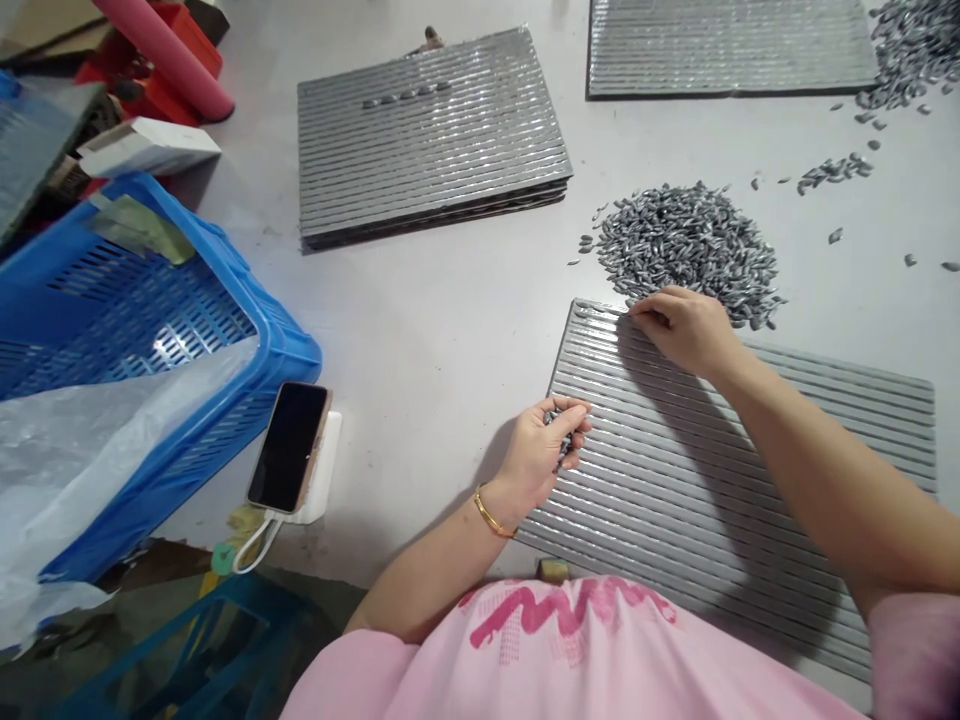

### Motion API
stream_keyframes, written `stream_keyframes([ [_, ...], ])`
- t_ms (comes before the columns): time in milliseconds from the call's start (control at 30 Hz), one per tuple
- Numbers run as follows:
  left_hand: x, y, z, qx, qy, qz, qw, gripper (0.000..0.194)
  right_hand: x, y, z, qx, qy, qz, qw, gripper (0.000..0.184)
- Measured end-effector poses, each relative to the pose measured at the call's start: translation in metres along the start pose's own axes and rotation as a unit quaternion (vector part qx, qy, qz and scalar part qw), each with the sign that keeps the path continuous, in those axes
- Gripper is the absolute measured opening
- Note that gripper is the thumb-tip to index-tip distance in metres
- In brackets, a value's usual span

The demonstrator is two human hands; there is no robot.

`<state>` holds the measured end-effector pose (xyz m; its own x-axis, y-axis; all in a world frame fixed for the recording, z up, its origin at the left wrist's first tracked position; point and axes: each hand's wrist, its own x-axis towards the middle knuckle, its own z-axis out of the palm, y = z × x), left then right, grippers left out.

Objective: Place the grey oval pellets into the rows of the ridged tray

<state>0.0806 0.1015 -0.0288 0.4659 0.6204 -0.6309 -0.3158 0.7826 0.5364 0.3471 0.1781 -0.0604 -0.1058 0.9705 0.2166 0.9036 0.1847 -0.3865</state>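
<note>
While left fingers clench sunflower seeds, loose right fingers touch a ridged sheet on the pale table.

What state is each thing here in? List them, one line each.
Left hand: curled, holding seeds
Right hand: fingertips down on near tray
Near tray: lying flat
Seed pile: heaped, loose seeds scattered around it
Tray stack: stacked, short row of seeds on top
Phone: screen dark
Blue crate: holding plastic sheeting
</note>
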Motion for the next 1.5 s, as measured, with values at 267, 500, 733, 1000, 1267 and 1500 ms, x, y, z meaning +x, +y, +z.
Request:
stream_keyframes([
  [267, 0.002, -0.001, -0.002, -0.009, -0.007, -0.001, 1.000, 0.022, -0.001, -0.003, -0.001, -0.049, -0.012, -0.050, 0.998, 0.027],
  [500, -0.001, 0.001, 0.001, -0.003, 0.007, 0.007, 1.000, 0.023, -0.019, -0.032, -0.014, 0.056, 0.022, 0.002, 0.998, 0.022],
  [733, -0.001, -0.002, 0.002, -0.007, 0.017, 0.042, 0.999, 0.030, -0.079, -0.109, -0.009, 0.439, -0.122, 0.143, 0.879, 0.022],
  [1000, -0.001, -0.002, 0.003, 0.000, 0.014, 0.054, 0.998, 0.033, -0.088, -0.127, 0.003, 0.484, -0.012, 0.146, 0.863, 0.011],
  [1267, 0.008, 0.003, 0.027, -0.022, -0.026, -0.012, 0.999, 0.022, -0.077, -0.094, -0.024, 0.232, 0.070, -0.004, 0.970, 0.013],
  [1500, 0.029, -0.002, 0.039, -0.119, -0.025, -0.040, 0.992, 0.023, -0.035, -0.004, -0.008, -0.006, 0.112, -0.001, 0.994, 0.019],
])
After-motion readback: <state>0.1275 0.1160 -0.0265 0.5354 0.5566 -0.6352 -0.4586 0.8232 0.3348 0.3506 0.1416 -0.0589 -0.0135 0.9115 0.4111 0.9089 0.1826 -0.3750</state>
